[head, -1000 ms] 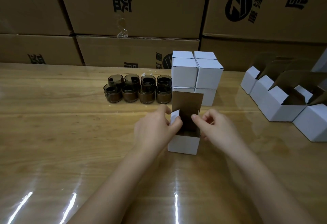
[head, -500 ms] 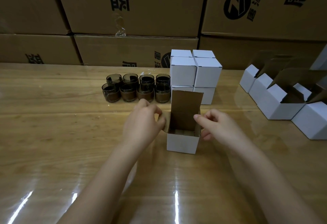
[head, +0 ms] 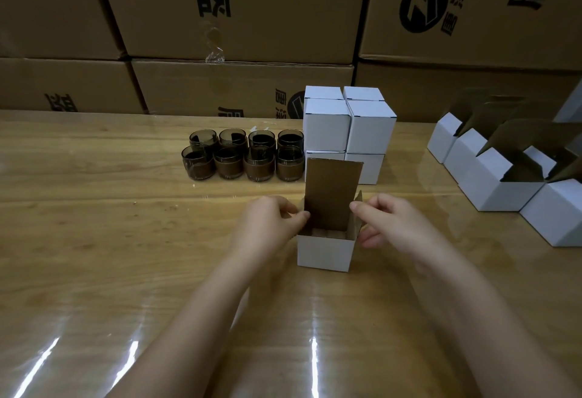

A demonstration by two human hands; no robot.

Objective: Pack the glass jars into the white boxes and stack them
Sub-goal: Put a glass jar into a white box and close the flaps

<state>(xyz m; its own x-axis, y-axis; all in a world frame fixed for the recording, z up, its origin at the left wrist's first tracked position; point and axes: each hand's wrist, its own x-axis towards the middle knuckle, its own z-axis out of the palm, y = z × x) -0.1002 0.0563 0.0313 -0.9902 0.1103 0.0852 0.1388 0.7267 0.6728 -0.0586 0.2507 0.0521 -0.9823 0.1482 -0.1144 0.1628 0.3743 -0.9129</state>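
Note:
An open white box point(head: 324, 251) stands in the middle of the table, its brown lid flap upright. My left hand point(head: 267, 224) pinches the box's left side flap. On the other side, my right hand point(head: 390, 221) pinches the right side flap. Behind them, several dark glass jars point(head: 242, 158) with brown bands stand in two rows. A stack of closed white boxes point(head: 348, 127) rises right of the jars, two layers high. I cannot tell whether a jar is inside the open box.
Several open white boxes point(head: 491, 183) with raised brown flaps line the right side of the wooden table point(head: 94, 240). Large printed cardboard cartons point(head: 239, 7) form a wall behind the table.
Both side flaps have been spread outward from over the box's opening. My hands moved slightly apart with them. The box stayed in place.

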